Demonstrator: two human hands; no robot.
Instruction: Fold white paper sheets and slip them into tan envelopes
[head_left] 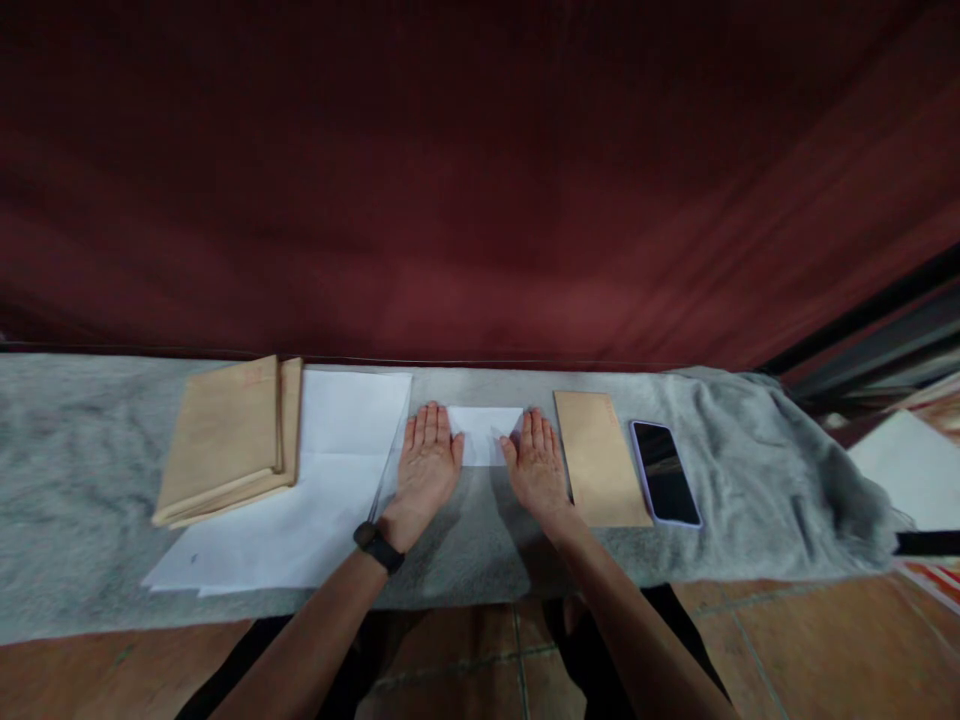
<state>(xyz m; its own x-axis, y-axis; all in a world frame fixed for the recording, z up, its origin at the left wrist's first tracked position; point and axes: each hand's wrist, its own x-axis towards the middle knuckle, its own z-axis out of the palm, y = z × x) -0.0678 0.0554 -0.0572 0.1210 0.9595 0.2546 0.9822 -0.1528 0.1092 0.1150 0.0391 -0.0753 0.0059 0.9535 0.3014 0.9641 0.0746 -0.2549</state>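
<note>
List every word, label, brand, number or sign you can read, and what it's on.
No text is legible.
Stacked brown paper envelopes: faint reddish print, too blurred to read.
Single brown paper envelope: faint reddish print, too small to read.
Flat white paper sheets: one small dark mark, unreadable.
Small white paper rectangle: no print visible.

hands [429, 468] flat | white paper [484, 436] between | brown envelope [602, 462], phone [666, 475] at right
</note>
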